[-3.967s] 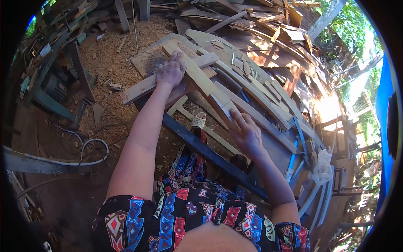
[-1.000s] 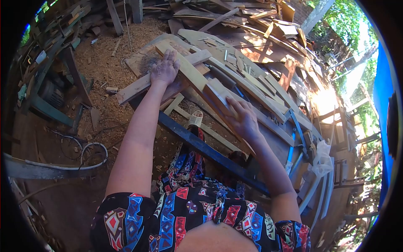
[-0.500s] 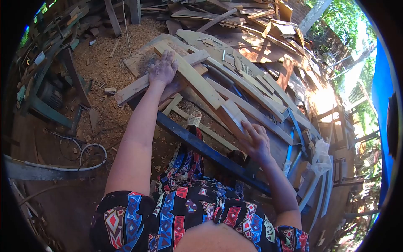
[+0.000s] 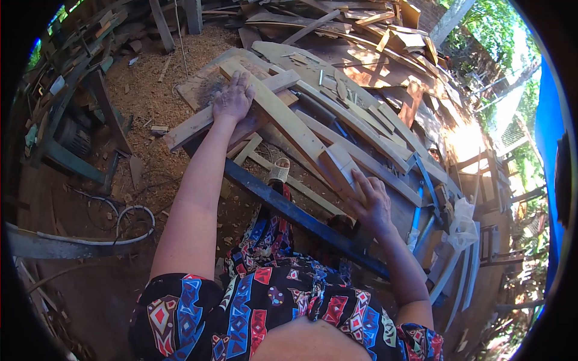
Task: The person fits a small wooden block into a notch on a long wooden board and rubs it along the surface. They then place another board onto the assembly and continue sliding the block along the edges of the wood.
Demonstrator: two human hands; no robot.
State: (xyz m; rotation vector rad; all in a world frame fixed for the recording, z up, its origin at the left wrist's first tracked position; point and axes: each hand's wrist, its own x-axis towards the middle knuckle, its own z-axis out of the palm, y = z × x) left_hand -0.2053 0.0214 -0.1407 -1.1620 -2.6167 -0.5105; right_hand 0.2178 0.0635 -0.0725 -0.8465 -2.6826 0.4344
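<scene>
A long pale wooden beam (image 4: 289, 123) slants down to the right across the bench. My left hand (image 4: 233, 99) lies with fingers spread near its upper end, by a crosswise wooden piece (image 4: 188, 127). A shorter wood block (image 4: 337, 163) rests along the lower part of the beam. Against that block is my right hand (image 4: 372, 201), its thumb and fingers around the edge; the underside of the grip is hidden.
A dark blue metal rail (image 4: 289, 210) runs below the beam. Wood strips (image 4: 367, 123) lie beyond it. A clear plastic bag (image 4: 462, 225) hangs at the right. Wood scraps (image 4: 325, 27) are piled behind, and a white cable loop (image 4: 133, 209) is at left.
The wood block and my right hand have shifted slightly to the right along the beam. My left hand is nearly where it was.
</scene>
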